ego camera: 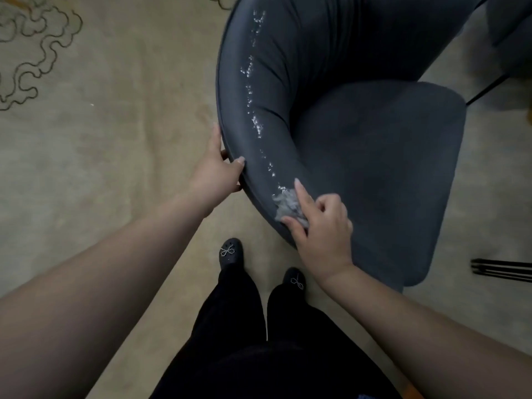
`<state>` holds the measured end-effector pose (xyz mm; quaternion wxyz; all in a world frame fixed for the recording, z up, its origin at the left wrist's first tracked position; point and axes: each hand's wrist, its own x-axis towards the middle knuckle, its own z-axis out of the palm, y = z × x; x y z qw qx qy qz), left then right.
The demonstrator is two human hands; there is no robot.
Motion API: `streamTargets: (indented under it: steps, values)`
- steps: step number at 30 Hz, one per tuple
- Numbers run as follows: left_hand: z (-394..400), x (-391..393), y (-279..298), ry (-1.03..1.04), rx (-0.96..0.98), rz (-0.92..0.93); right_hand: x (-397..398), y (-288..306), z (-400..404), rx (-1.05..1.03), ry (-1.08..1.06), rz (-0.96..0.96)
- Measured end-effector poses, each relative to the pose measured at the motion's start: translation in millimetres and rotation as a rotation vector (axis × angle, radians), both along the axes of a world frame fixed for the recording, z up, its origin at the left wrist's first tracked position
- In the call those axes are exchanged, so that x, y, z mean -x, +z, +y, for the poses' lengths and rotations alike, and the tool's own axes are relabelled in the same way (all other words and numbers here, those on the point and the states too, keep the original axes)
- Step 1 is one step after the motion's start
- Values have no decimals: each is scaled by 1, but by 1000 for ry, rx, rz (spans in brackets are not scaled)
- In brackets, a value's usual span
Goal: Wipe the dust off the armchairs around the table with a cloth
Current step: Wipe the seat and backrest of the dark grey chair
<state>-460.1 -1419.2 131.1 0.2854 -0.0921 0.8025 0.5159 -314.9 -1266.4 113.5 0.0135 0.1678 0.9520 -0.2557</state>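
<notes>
A dark blue-grey armchair (pixel 374 168) with a curved backrest stands right in front of me. A trail of white dust (pixel 253 110) runs along the top of its backrest rim. My right hand (pixel 319 226) holds a small grey cloth (pixel 288 205) bunched against the near end of the rim, index finger stretched over it. My left hand (pixel 218 174) grips the outer edge of the backrest, thumb on top and fingers behind.
A beige carpet (pixel 100 139) with a dark cloud pattern lies under the chair. A second dark armchair (pixel 509 21) shows at the top right. Black metal legs (pixel 501 269) lie at the right edge. My feet in black shoes (pixel 230 251) stand close to the chair.
</notes>
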Motion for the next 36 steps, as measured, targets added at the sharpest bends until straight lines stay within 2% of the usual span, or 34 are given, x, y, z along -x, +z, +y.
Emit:
streamTargets:
  steps: [5, 11, 18, 24, 31, 36]
  values:
    - [-3, 14, 1, -50, -13, -22, 54, 1, -22, 8, 32, -7]
    - [-7, 38, 3, -94, -28, -50, 9, 1, -15, -35, -13, 84]
    - [-10, 49, -2, -101, -53, -44, 84, -2, -30, -7, -58, 61]
    - [-13, 57, -8, -92, -125, -46, 42, -2, -35, -61, -30, 119]
    - [-15, 59, -16, -95, -130, -74, 124, -1, -37, -24, -56, 111]
    - [-13, 78, -13, -99, -126, -99, 89, -1, -39, -16, -30, 169]
